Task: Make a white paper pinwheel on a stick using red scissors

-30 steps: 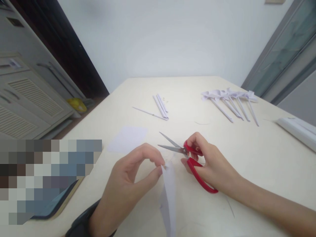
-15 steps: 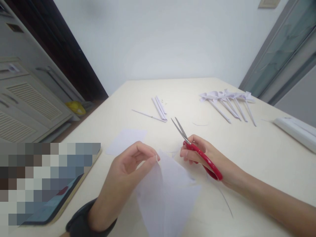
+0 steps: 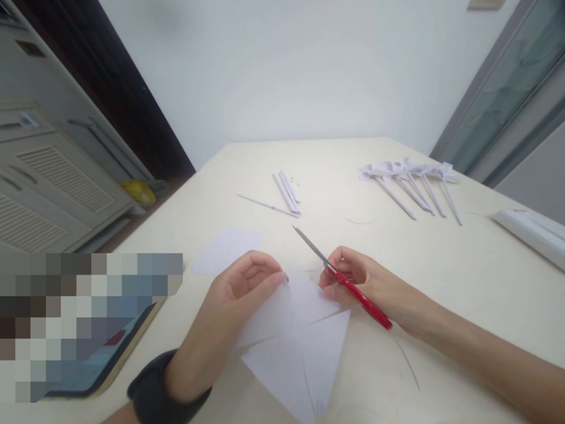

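Observation:
A sheet of white paper (image 3: 293,318) lies low in the middle of the head view, with slits cut in from its edges toward the centre. My left hand (image 3: 245,288) pinches its far left edge between thumb and fingers. A pair of scissors (image 3: 359,294) with red handles rests in my right hand (image 3: 366,274), blades nearly together and pointing up and left. That hand's fingertips are bent at the paper's right edge; whether they grip the paper too, I cannot tell.
Another white sheet (image 3: 227,250) lies behind my left hand. Rolled paper sticks (image 3: 286,193) sit farther back, and several paper pinwheels (image 3: 410,176) lie back right. A tablet-like device (image 3: 95,365), partly pixelated, is at left; a white long object (image 3: 532,235) is at right.
The paper has turned and lies flatter, so its slits show. My right hand has come close to its edge, and the scissor blades have swung left and closed up.

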A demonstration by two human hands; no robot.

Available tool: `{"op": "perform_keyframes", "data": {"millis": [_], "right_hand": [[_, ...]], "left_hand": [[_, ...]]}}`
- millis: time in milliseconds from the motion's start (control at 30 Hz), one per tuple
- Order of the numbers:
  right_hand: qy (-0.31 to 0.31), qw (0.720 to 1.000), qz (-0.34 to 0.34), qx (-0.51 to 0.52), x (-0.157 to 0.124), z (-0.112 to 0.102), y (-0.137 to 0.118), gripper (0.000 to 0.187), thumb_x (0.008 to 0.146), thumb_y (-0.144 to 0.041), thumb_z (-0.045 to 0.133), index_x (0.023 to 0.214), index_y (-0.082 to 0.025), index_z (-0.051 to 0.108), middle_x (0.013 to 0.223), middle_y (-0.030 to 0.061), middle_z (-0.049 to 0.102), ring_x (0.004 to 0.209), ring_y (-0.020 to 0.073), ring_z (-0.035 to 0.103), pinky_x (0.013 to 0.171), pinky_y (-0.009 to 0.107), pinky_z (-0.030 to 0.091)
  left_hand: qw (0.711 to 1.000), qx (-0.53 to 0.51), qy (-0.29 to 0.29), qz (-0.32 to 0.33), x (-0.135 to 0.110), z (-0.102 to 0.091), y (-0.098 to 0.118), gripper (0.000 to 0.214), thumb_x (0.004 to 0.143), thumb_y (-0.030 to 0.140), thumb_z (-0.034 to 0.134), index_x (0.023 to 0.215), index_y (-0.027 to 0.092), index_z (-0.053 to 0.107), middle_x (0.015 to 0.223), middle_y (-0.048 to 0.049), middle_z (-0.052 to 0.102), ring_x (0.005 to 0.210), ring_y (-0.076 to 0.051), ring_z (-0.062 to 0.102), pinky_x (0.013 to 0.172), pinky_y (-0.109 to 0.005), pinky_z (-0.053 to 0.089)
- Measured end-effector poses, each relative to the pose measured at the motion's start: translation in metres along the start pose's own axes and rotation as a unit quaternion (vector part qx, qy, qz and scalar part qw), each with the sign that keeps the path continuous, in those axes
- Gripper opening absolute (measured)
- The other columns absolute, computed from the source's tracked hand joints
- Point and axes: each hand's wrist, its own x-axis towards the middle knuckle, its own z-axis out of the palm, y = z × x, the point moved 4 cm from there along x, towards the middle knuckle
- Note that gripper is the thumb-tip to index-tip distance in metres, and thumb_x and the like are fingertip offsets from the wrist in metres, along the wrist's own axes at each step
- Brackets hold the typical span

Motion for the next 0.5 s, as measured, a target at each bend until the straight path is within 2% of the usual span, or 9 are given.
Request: {"op": "perform_keyframes", "data": {"millis": [267, 500], "right_hand": [[0.001, 1.0, 0.028, -0.012, 0.0, 0.0001, -0.0002, 0.022, 0.068, -0.012, 0.064, 0.075, -0.021, 0.045, 0.068, -0.004, 0.058, 0.063, 0.0108, 0.053, 0.058, 0.023, 0.039], [0.002, 1.0, 0.012, -0.023, 0.0009, -0.0034, 0.001, 0.019, 0.072, -0.016, 0.062, 0.078, -0.021, 0.045, 0.068, -0.0028, 0.056, 0.064, 0.0114, 0.052, 0.055, 0.022, 0.037]], "left_hand": [[1.0, 0.003, 0.001, -0.001, 0.0002, -0.0028, -0.0021, 0.008, 0.08, 0.027, 0.059, 0.084, 0.023, 0.053, 0.076, 0.0034, 0.056, 0.07, -0.012, 0.051, 0.06, -0.019, 0.038], [1.0, 0.023, 0.002, 0.008, -0.0018, -0.0003, 0.002, 0.007, 0.079, 0.024, 0.059, 0.084, 0.023, 0.054, 0.076, 0.0036, 0.054, 0.073, -0.012, 0.051, 0.063, -0.019, 0.038]]}}
